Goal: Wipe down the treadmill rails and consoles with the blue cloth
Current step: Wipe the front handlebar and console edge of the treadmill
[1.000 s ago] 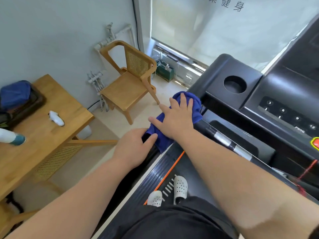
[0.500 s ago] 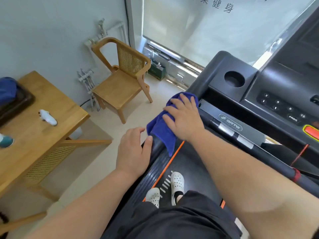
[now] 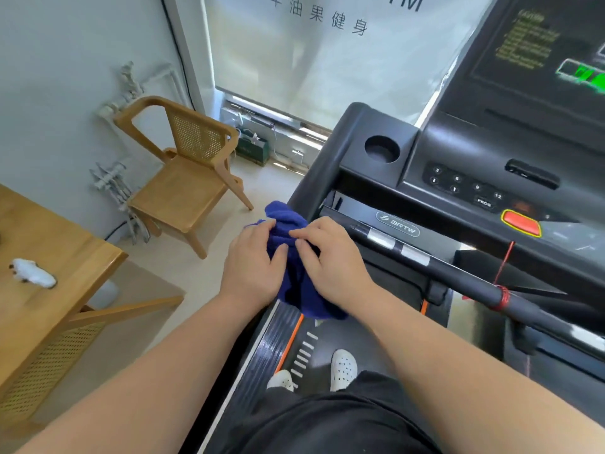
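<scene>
As left hand pinches cloth, right hand grips.

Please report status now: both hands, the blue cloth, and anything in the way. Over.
Left hand and right hand both grip the blue cloth. Cloth bunched at the left rail. Red cord tied on the front bar, apart from hands.
</scene>
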